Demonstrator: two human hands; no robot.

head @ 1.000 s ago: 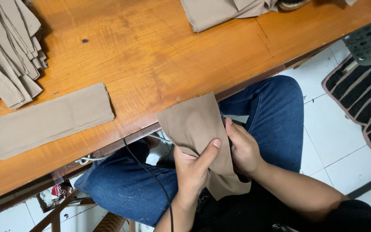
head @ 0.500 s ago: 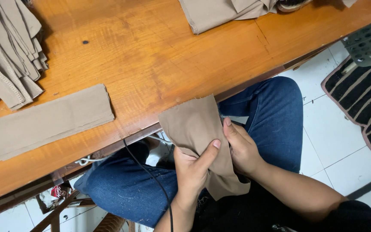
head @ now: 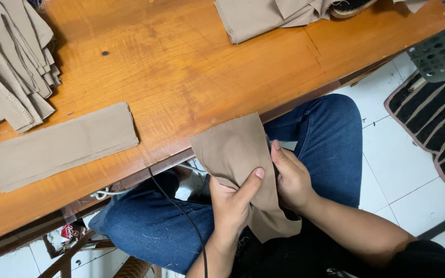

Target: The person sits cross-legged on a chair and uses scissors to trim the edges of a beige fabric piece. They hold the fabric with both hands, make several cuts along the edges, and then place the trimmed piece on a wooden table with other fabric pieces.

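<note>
I hold a tan fabric piece [head: 235, 149] over my lap, its top corner lying on the near edge of the wooden table [head: 181, 72]. My left hand [head: 233, 203] grips it from below, thumb pressed across its front. My right hand [head: 290, 177] clasps its right edge, fingers partly behind the cloth. A folded tan strip [head: 57, 146] lies flat on the table to the left.
A stack of tan cut pieces [head: 11, 62] sits at the table's left end, and more tan fabric [head: 269, 15] at the far edge. A black cable [head: 181, 211] crosses my jeans. A striped mat [head: 433, 128] and a dark perforated crate [head: 444, 51] are on the tiled floor at right.
Both hands keep their hold on the fabric piece; my right hand has shifted very slightly along its edge. Nothing else moved.
</note>
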